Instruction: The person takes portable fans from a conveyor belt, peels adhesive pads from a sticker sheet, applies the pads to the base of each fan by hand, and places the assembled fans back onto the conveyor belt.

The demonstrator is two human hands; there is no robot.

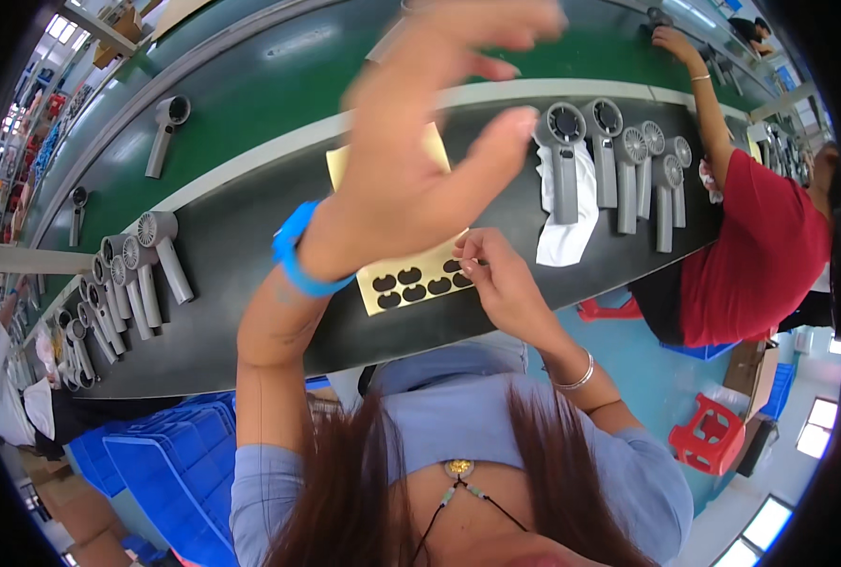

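Observation:
My left hand [420, 161] is raised over the bench, blurred, with its fingers apart and nothing visible in them. It hides part of a pale yellow sheet of stickers [380, 302], which carries rows of black, notched round stickers [414, 292]. At the sheet's right edge my right hand [506, 283] has thumb and fingers bent together against it, beside the end stickers. Whether a sticker is lifted between the fingertips is hidden. Beyond my left hand, a grey handheld piece [386, 42] shows in part on the green conveyor belt [279, 66].
Grey handheld fans [564, 161] stand to the right, the nearest on a white cloth [581, 203]. More grey fans [161, 250] line the left, and one fan [165, 132] lies on the belt. A co-worker in red [751, 246] reaches over at right. Blue crates [170, 463] sit below left.

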